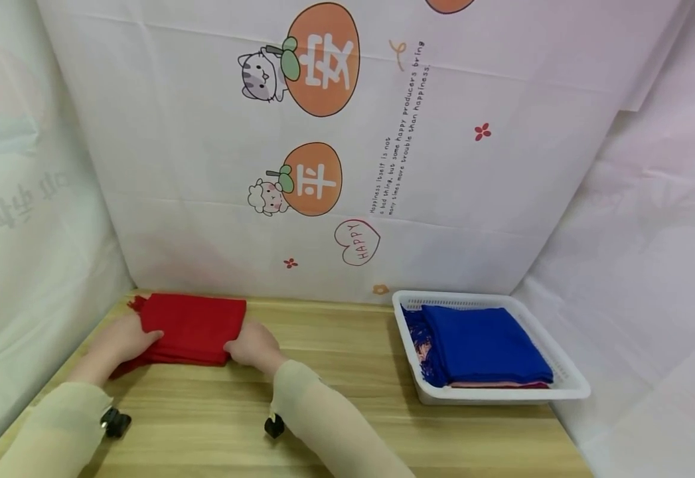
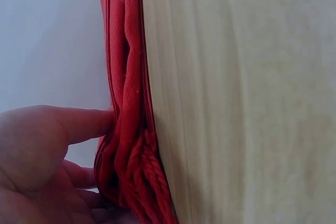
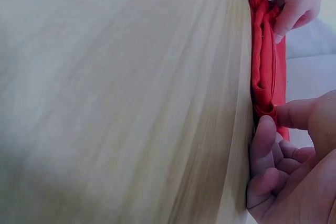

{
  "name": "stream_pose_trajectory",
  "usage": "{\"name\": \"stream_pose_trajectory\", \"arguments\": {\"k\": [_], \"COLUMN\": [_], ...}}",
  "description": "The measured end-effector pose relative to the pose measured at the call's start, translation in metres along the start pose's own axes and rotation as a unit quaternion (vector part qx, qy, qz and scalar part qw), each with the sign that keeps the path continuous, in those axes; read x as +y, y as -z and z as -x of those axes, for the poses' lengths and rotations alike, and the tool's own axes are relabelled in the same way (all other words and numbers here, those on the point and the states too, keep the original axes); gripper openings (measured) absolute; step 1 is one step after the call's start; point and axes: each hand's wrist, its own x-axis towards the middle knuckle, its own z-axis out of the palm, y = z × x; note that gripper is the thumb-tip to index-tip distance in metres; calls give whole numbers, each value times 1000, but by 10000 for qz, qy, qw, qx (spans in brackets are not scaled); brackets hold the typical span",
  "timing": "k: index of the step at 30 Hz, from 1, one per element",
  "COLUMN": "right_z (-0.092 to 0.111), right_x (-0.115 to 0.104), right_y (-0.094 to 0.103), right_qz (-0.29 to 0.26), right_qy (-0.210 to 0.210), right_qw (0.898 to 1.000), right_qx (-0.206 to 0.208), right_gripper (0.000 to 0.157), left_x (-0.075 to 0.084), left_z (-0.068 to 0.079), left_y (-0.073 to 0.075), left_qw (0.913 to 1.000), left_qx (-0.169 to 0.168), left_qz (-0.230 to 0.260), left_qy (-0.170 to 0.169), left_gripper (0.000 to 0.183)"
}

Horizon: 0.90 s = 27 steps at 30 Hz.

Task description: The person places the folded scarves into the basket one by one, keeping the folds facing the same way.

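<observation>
A red fringed scarf, folded into a flat layered rectangle, lies at the far left of the wooden table. My left hand grips its left end, thumb on the top layer, beside the loose red tassels that show in the left wrist view. At the opposite end, my right hand pinches the near right corner. In the right wrist view the right thumb and forefinger meet at the folded edge, while the other fingers curl close to the tabletop.
To the right stands a white plastic basket with a folded blue fringed cloth on top and pinkish cloth edges beneath it. Printed white sheeting rises behind the wooden table and along both sides.
</observation>
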Motion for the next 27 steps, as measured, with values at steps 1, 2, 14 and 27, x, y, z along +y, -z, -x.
{"name": "stream_pose_trajectory", "arguments": {"k": [1,2,14,27], "right_z": [1,2,8,-10], "right_x": [1,2,11,5], "right_y": [0,1,6,0], "right_qz": [-1,-17,-469,-1748], "right_qy": [-17,-44,-149,-462], "right_qw": [10000,10000,9986,9829], "right_qx": [-14,-16,-213,347], "right_gripper": [37,39,42,40], "left_x": [1,1,9,12], "left_z": [0,1,4,-11], "left_y": [0,-1,-2,3], "left_qw": [10000,10000,9996,9986], "left_qx": [-14,-28,-150,-286], "left_qz": [-2,2,148,139], "left_qy": [13,30,200,432], "left_gripper": [67,68,60,55]}}
